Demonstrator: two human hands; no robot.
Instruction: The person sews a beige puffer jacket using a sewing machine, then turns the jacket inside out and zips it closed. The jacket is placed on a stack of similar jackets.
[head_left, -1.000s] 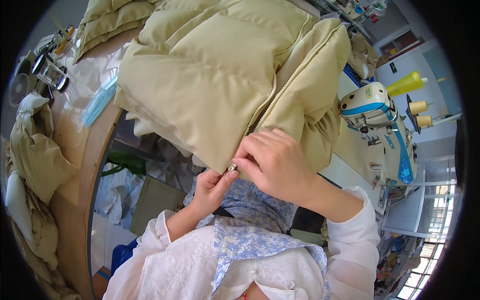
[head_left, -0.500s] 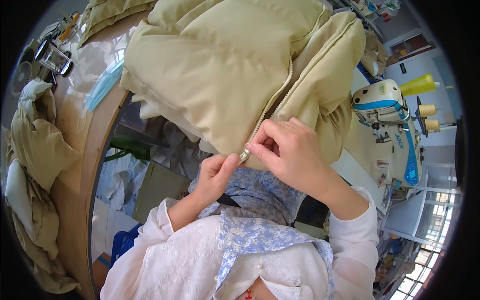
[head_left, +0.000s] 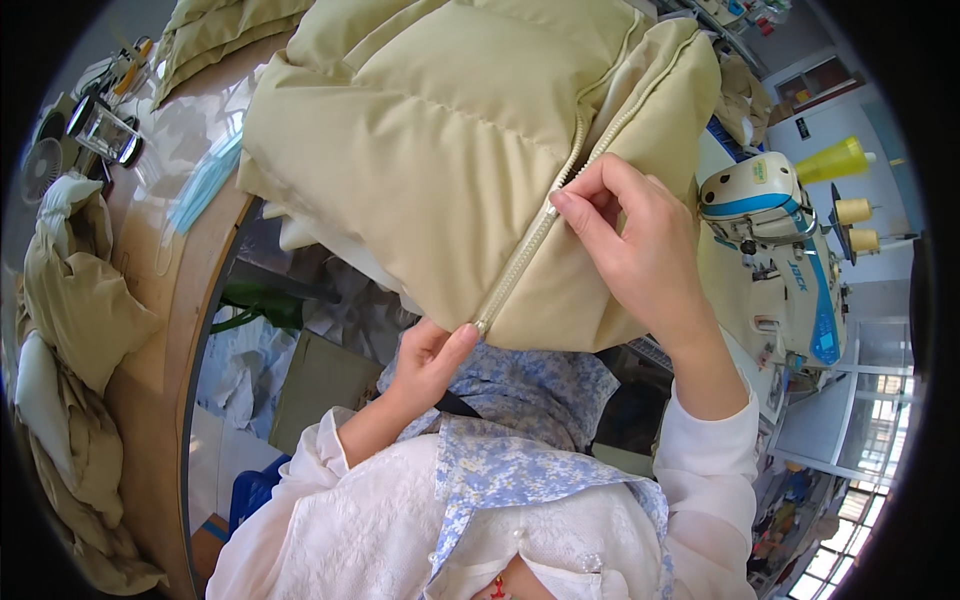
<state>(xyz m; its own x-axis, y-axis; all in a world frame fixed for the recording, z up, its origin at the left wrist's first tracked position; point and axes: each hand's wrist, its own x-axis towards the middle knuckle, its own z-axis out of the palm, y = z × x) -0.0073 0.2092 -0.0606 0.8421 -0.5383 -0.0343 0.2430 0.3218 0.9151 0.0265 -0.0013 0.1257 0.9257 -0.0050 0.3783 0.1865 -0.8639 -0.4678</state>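
Fingers of the right hand (head_left: 640,250) pinch the zipper (head_left: 530,245) midway up the beige padded jacket (head_left: 440,150), which fills the picture from centre toward twelve o'clock. The left hand (head_left: 430,360), at six o'clock from it, grips the jacket's bottom hem at the zipper's lower end; a sewing machine (head_left: 780,250) stands at three o'clock.

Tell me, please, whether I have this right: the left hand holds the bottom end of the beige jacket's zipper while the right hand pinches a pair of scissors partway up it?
Not quite: the head view shows the right hand pinching the zipper itself, with no scissors. The left hand does hold the jacket's bottom end.
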